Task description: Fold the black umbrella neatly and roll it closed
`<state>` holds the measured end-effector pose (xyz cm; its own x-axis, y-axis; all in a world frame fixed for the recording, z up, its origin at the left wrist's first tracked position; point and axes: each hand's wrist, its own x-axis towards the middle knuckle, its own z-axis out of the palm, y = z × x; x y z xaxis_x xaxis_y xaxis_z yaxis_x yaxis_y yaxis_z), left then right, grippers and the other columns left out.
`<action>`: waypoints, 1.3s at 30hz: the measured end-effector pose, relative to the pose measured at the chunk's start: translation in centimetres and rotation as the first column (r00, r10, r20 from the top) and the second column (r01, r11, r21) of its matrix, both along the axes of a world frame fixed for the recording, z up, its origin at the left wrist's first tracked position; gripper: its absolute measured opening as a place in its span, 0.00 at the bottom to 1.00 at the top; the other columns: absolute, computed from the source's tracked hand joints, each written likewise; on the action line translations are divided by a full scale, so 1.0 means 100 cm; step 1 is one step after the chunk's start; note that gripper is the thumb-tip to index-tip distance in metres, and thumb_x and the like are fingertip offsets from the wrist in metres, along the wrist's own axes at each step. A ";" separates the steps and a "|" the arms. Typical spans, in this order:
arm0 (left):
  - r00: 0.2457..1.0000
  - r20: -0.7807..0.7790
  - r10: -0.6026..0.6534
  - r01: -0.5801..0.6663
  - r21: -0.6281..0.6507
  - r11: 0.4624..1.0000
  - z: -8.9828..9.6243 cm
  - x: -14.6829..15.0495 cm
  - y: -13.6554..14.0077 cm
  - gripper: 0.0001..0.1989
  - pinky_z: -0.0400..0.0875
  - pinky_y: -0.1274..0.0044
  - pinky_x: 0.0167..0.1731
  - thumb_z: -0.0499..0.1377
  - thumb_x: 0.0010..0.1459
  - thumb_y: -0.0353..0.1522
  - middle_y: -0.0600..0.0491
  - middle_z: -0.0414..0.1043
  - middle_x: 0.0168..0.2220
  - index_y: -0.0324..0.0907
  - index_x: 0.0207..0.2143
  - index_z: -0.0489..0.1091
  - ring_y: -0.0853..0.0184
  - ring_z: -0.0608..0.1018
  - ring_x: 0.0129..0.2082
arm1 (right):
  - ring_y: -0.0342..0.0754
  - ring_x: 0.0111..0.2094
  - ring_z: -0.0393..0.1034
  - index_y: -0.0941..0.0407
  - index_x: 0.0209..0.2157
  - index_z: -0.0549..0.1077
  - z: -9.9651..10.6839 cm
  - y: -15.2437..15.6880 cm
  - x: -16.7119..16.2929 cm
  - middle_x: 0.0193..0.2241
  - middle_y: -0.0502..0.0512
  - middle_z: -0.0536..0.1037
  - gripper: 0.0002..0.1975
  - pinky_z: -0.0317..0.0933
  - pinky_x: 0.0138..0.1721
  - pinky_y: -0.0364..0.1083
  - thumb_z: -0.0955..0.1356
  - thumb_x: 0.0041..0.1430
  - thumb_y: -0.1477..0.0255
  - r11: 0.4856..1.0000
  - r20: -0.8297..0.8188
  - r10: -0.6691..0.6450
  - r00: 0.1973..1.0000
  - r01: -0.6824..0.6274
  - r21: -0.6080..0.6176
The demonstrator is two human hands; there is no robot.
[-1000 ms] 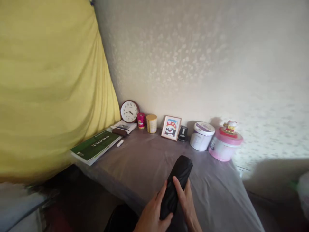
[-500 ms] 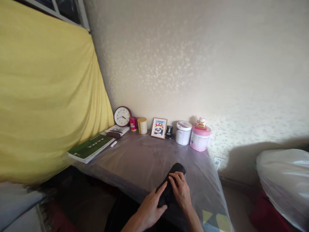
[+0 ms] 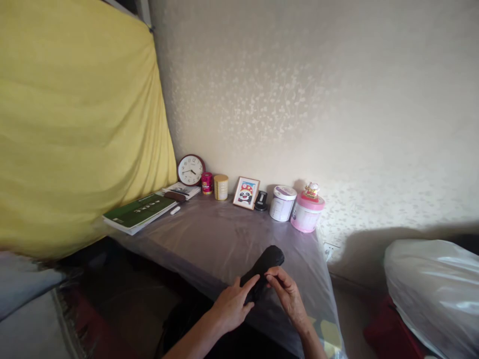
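A long, soft black bundle (image 3: pixel 268 259), which looks like a folded umbrella, lies slanted at the front of the table. My left hand (image 3: pixel 232 302) holds its near part, index finger stretched along the top and thumb on the near side. Just right of the bundle, my right hand (image 3: pixel 286 294) is pinched, thumb against fingertips. Whatever sits in that pinch is too small to make out, perhaps an edge or strap of the bundle. The bundle's near end is partly hidden by my left hand and dark against my clothing.
Along the wall stand a round clock (image 3: pixel 191 170), a pink can (image 3: pixel 206 183), a yellow-lidded can (image 3: pixel 221 188), a panda picture (image 3: pixel 246 193), a black stapler-like object (image 3: pixel 261 201) and two tubs (image 3: pixel 282 204). A green book (image 3: pixel 140 212) lies left. A plastic-wrapped bulk (image 3: pixel 430 284) stands right.
My right hand has come off the top of the black bundle to its right side, fingers now pinched. My left hand stays on it. The camera view has shifted slightly.
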<state>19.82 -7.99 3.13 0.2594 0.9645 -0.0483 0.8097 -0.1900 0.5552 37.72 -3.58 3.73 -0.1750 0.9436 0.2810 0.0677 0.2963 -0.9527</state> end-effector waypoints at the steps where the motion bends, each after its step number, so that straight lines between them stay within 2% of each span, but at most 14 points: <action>1: 1.000 -0.019 0.002 -0.002 0.005 1.000 -0.001 0.002 0.001 0.32 0.68 0.67 0.42 0.54 0.54 0.33 0.47 0.62 0.52 0.57 0.60 0.46 0.58 0.76 0.40 | 0.44 0.26 0.63 0.54 0.27 0.74 0.001 0.002 -0.001 0.24 0.48 0.70 0.11 0.59 0.32 0.43 0.69 0.51 0.60 1.000 -0.003 0.010 1.000 -0.010 -0.005; 6: 0.995 -0.103 -0.005 0.007 0.027 1.000 -0.002 0.009 0.000 0.33 0.69 0.64 0.39 0.54 0.54 0.30 0.45 0.59 0.54 0.60 0.59 0.47 0.55 0.76 0.39 | 0.43 0.25 0.64 0.55 0.27 0.75 0.004 0.019 -0.009 0.25 0.48 0.70 0.12 0.60 0.29 0.43 0.67 0.51 0.61 0.996 0.038 0.072 0.997 -0.069 -0.061; 9: 0.990 -0.144 -0.004 0.008 0.028 1.000 -0.002 0.012 -0.002 0.33 0.69 0.64 0.39 0.54 0.54 0.30 0.44 0.59 0.55 0.58 0.59 0.47 0.55 0.76 0.38 | 0.41 0.21 0.62 0.55 0.26 0.76 0.000 0.029 -0.013 0.27 0.49 0.70 0.11 0.59 0.24 0.42 0.67 0.51 0.62 0.994 0.130 0.088 0.988 -0.078 -0.083; 12: 0.985 -0.174 0.005 0.000 0.024 1.000 -0.003 0.013 -0.004 0.33 0.69 0.66 0.39 0.53 0.55 0.29 0.42 0.59 0.55 0.52 0.61 0.46 0.56 0.76 0.38 | 0.41 0.20 0.61 0.54 0.23 0.76 -0.003 0.037 -0.018 0.24 0.48 0.69 0.07 0.58 0.21 0.41 0.67 0.49 0.67 0.999 0.279 0.047 0.959 -0.038 -0.038; 15: 0.977 -0.211 0.004 0.000 0.019 1.000 -0.004 0.013 -0.004 0.34 0.69 0.67 0.40 0.52 0.55 0.29 0.39 0.58 0.56 0.46 0.62 0.41 0.56 0.76 0.39 | 0.42 0.23 0.63 0.54 0.23 0.74 -0.005 0.041 -0.024 0.22 0.48 0.68 0.03 0.60 0.24 0.40 0.68 0.45 0.71 0.999 0.381 -0.037 0.924 0.025 0.035; 17: 0.969 -0.247 -0.016 0.018 0.003 1.000 -0.005 0.012 -0.003 0.36 0.70 0.67 0.40 0.53 0.55 0.30 0.38 0.56 0.57 0.45 0.62 0.39 0.57 0.76 0.39 | 0.42 0.21 0.63 0.55 0.25 0.73 -0.005 0.041 -0.025 0.20 0.47 0.68 0.04 0.60 0.23 0.41 0.68 0.46 0.69 0.997 0.359 -0.062 0.931 0.077 -0.026; 19: 0.962 -0.273 -0.032 0.030 -0.012 0.999 -0.005 0.010 -0.003 0.37 0.69 0.68 0.41 0.54 0.55 0.31 0.37 0.55 0.58 0.45 0.63 0.36 0.57 0.76 0.40 | 0.41 0.18 0.62 0.56 0.30 0.72 -0.005 0.041 -0.022 0.20 0.47 0.68 0.10 0.60 0.20 0.41 0.66 0.49 0.63 0.983 0.247 -0.048 0.968 0.090 -0.162; 21: 0.963 -0.268 -0.040 0.037 -0.017 0.999 -0.005 0.007 -0.004 0.38 0.69 0.68 0.42 0.54 0.55 0.31 0.37 0.53 0.59 0.46 0.63 0.34 0.57 0.76 0.42 | 0.40 0.17 0.62 0.56 0.34 0.70 -0.004 0.040 -0.017 0.22 0.47 0.69 0.16 0.60 0.18 0.41 0.65 0.51 0.58 0.968 0.108 -0.078 0.991 0.102 -0.229; 24: 0.974 -0.221 -0.055 0.053 -0.013 0.998 -0.005 0.003 -0.006 0.39 0.68 0.69 0.43 0.53 0.56 0.31 0.38 0.52 0.59 0.47 0.63 0.31 0.58 0.75 0.43 | 0.42 0.22 0.66 0.56 0.34 0.71 -0.001 0.037 -0.009 0.25 0.50 0.72 0.18 0.64 0.24 0.42 0.66 0.50 0.56 0.973 0.011 -0.184 0.983 0.184 -0.138; 26: 0.980 -0.189 -0.062 0.060 -0.018 0.998 -0.005 0.000 -0.008 0.39 0.68 0.70 0.44 0.53 0.56 0.31 0.39 0.53 0.59 0.47 0.63 0.31 0.58 0.75 0.44 | 0.45 0.29 0.70 0.56 0.35 0.73 0.003 0.034 -0.008 0.27 0.52 0.74 0.16 0.66 0.32 0.44 0.66 0.52 0.58 0.981 0.029 -0.186 0.982 0.187 -0.053; 28: 0.984 -0.167 -0.063 0.059 -0.029 0.998 -0.005 -0.002 -0.010 0.39 0.68 0.70 0.45 0.53 0.56 0.31 0.40 0.52 0.60 0.48 0.62 0.30 0.59 0.75 0.45 | 0.47 0.35 0.70 0.55 0.37 0.74 0.006 0.030 -0.010 0.31 0.54 0.76 0.14 0.65 0.40 0.46 0.64 0.56 0.61 0.991 0.122 -0.131 0.984 0.126 0.042; 31: 0.991 -0.117 -0.067 0.063 -0.034 0.997 -0.007 -0.006 -0.013 0.40 0.67 0.71 0.46 0.53 0.55 0.30 0.42 0.50 0.60 0.49 0.62 0.30 0.60 0.74 0.45 | 0.47 0.38 0.70 0.53 0.39 0.74 0.008 0.025 -0.017 0.35 0.54 0.77 0.12 0.63 0.43 0.47 0.61 0.59 0.66 0.987 0.342 -0.058 0.938 0.003 0.159; 35: 0.997 -0.053 -0.061 0.060 -0.019 0.998 -0.011 -0.011 -0.018 0.41 0.65 0.70 0.49 0.54 0.53 0.28 0.41 0.37 0.64 0.50 0.62 0.33 0.58 0.69 0.53 | 0.48 0.40 0.69 0.52 0.41 0.74 0.005 0.024 -0.022 0.37 0.54 0.77 0.14 0.62 0.44 0.48 0.60 0.57 0.74 0.967 0.526 -0.044 0.850 -0.095 0.235; 39: 0.999 0.004 -0.051 0.051 0.040 0.998 -0.014 -0.015 -0.023 0.44 0.63 0.72 0.52 0.56 0.51 0.25 0.46 0.22 0.66 0.51 0.62 0.33 0.58 0.61 0.58 | 0.48 0.40 0.68 0.53 0.41 0.75 0.001 0.027 -0.024 0.38 0.53 0.78 0.18 0.62 0.44 0.49 0.61 0.51 0.79 0.964 0.567 -0.044 0.822 -0.113 0.239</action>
<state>18.36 -10.29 1.73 0.3083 0.9512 -0.0091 0.7957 -0.2527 0.5505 35.32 -0.87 3.79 -0.4075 0.8444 0.3478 0.5532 0.5313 -0.6416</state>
